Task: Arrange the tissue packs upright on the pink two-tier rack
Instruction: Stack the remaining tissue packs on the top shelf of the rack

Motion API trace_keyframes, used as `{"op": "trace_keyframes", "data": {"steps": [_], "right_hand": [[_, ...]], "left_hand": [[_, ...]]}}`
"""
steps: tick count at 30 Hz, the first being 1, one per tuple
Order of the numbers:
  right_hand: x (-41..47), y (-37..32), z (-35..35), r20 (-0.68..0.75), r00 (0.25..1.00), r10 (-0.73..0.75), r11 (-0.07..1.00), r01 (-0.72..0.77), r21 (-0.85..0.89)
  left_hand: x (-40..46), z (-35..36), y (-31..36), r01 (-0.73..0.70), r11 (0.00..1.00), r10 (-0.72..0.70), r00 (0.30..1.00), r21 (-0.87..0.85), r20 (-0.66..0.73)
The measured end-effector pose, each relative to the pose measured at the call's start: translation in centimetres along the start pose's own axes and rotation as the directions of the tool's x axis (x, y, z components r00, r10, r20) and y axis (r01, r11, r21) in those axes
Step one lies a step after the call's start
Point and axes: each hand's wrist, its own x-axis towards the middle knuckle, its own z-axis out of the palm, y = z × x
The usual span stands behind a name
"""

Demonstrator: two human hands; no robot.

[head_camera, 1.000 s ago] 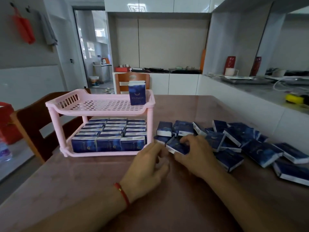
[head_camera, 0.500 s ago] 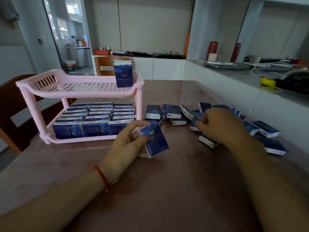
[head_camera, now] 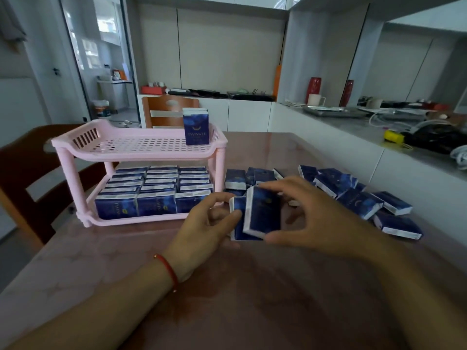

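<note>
The pink two-tier rack (head_camera: 141,152) stands on the table at the left. Its lower tier is packed with several upright dark blue tissue packs (head_camera: 154,190). One pack (head_camera: 196,126) stands upright at the right end of the top tier. In front of the rack my left hand (head_camera: 207,223) grips a blue pack (head_camera: 237,224). My right hand (head_camera: 310,213) holds a second pack (head_camera: 264,210) between thumb and fingers, laid against the first one. Several loose packs (head_camera: 353,195) lie in a heap on the table behind my hands.
Two wooden chairs stand by the table, one at the left edge (head_camera: 27,173) and one behind the rack (head_camera: 166,111). A grey counter (head_camera: 353,122) with a tray, cables and a yellow tool runs along the right. Red vases (head_camera: 314,88) stand farther back.
My right hand lifted a second pack from the heap and brought it against the pack in my left hand. The view moved closer and slightly right.
</note>
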Motion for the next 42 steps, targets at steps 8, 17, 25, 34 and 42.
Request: {"op": "trace_keyframes", "data": {"steps": [8,17,25,34,42], "right_hand": [[2.1,-0.1,2.2,-0.072,0.988,-0.138,0.985,0.129,-0.112],[2.6,-1.3,1.5,-0.113,0.993,-0.042,0.985,0.06,0.161],[4.7,-2.5,-0.8,-0.014,1.0,-0.027,0.978,0.029,0.207],[9.7,-6.2,-4.9,-0.137,0.98,-0.146,0.965,0.171,0.197],[18.5,-6.8,-4.9,-0.155,0.974,-0.164,0.978,0.181,0.107]], "left_hand": [[-0.3,-0.6,1.6,-0.038,0.988,0.039,0.999,-0.151,0.009],[0.3,-1.4,1.1,-0.172,0.985,0.172,0.985,0.023,-0.004],[0.2,-2.1,2.4,-0.32,0.945,0.323,0.945,0.065,-0.042],[0.7,-5.1,4.2,-0.495,0.63,0.704,0.689,0.598,-0.172],[2.3,-7.8,1.9,-0.139,0.278,0.698,0.709,0.95,-0.101]]}}
